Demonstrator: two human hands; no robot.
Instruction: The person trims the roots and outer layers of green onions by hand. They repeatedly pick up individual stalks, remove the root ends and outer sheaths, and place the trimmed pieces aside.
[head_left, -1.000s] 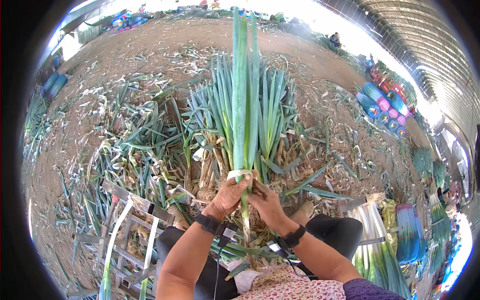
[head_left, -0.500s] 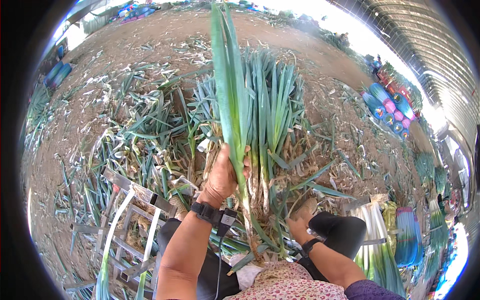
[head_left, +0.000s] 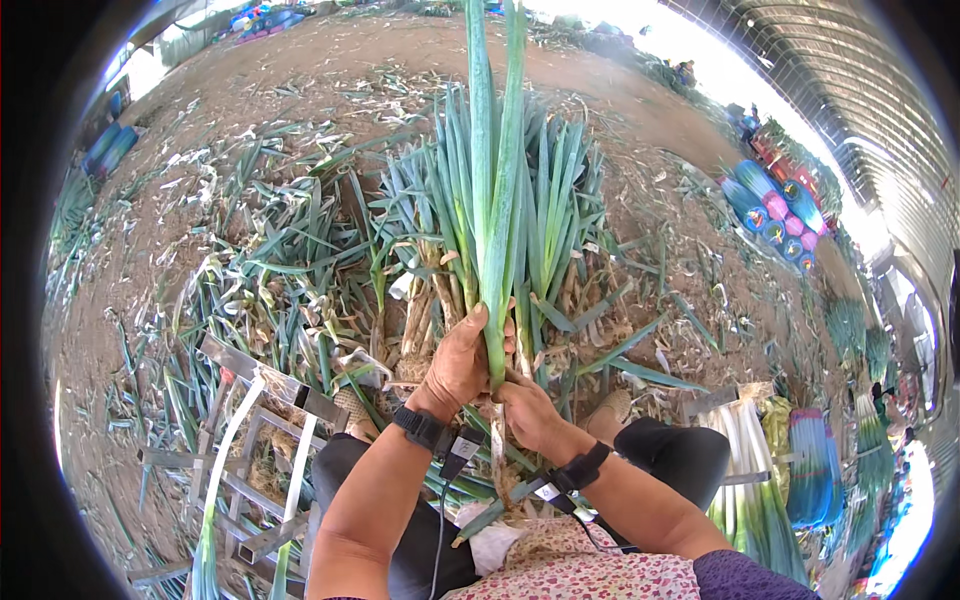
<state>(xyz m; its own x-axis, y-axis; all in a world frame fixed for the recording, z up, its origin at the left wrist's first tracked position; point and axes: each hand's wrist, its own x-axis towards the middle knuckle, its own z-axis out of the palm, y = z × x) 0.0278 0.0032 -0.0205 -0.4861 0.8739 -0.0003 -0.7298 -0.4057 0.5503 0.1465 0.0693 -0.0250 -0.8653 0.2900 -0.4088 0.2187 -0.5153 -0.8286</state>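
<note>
A tall green leek (head_left: 490,220) stands upright in front of me, its pale dirty stem reaching down toward my lap. My left hand (head_left: 459,362) is wrapped round it where the leaves meet the stem. Just below, my right hand (head_left: 530,405) pinches the same leek with thumb and fingers. Behind it stands a thick pile of leeks (head_left: 555,200) with dry, soiled lower ends. Both wrists carry black bands with small devices.
Stripped leaves (head_left: 290,240) litter the ground at left. A metal rack (head_left: 250,440) on my left holds two cleaned leeks; another rack (head_left: 735,400) on my right bears several white-stemmed ones. Wrapped bundles (head_left: 775,215) lie far right.
My right hand has come up from beside my right knee to the leek. The leek has shifted right and stands straighter, and my left hand has moved slightly right and down with it.
</note>
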